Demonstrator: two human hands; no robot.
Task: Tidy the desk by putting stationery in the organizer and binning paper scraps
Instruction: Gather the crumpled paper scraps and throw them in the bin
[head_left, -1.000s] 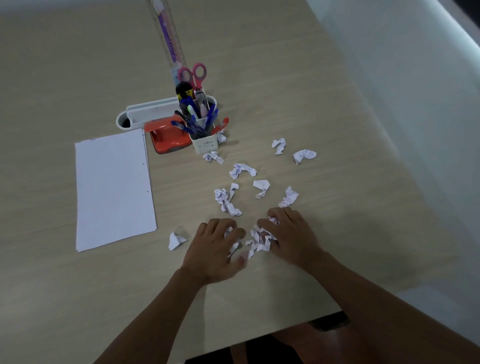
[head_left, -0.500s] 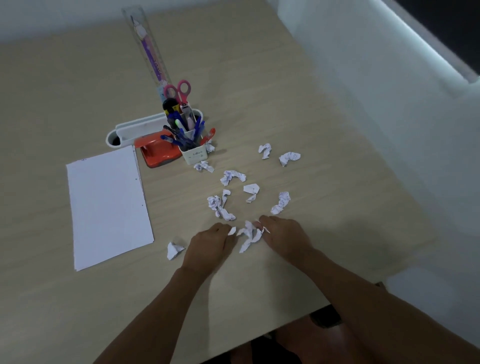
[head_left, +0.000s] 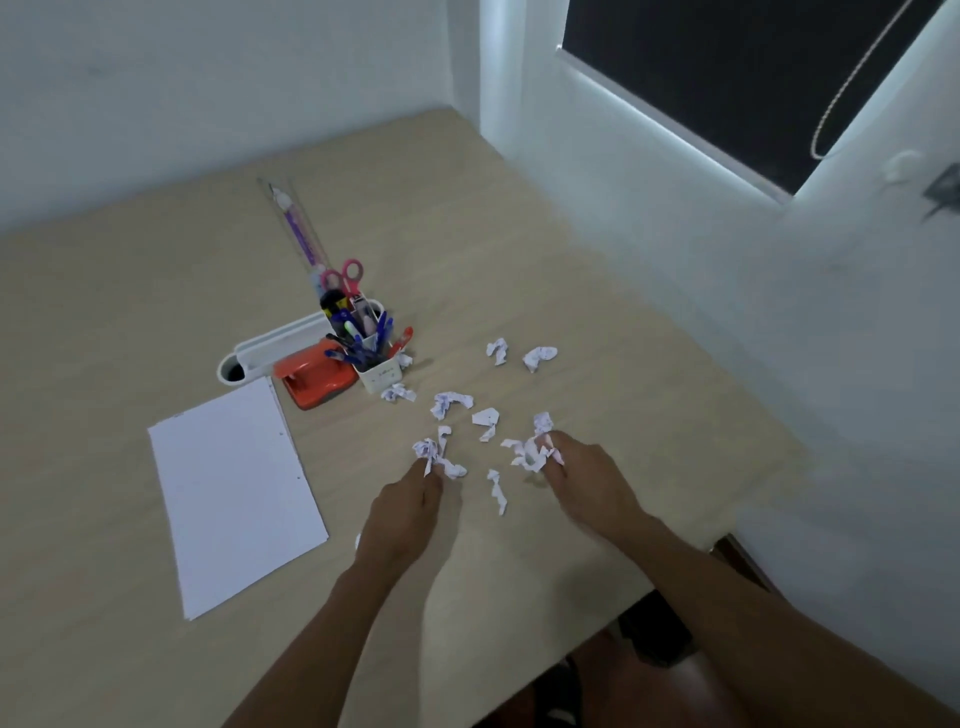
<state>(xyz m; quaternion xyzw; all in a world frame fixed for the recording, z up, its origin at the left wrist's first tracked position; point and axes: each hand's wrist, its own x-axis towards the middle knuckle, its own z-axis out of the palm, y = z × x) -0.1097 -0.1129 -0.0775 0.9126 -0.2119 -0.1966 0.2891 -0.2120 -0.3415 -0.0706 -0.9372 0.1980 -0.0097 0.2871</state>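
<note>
**Both hands gathering crumpled paper scraps on a desk**

A person's left hand (head_left: 410, 506) pinches a small white crumpled scrap (head_left: 430, 453) between closed fingertips. The right hand (head_left: 582, 480) is curled shut around a wad of scraps (head_left: 530, 452). A moment ago both hands lay nearer the desk edge over one shared pile; now they have spread apart and reached further out, so collecting is under way. More loose scraps (head_left: 451, 404) remain on the pale wooden desk (head_left: 519, 260), near the white plastic organizer (head_left: 291, 345) already filled with pens and pink-handled scissors (head_left: 343, 273). No bin is visible, possibly out of frame.
</note>
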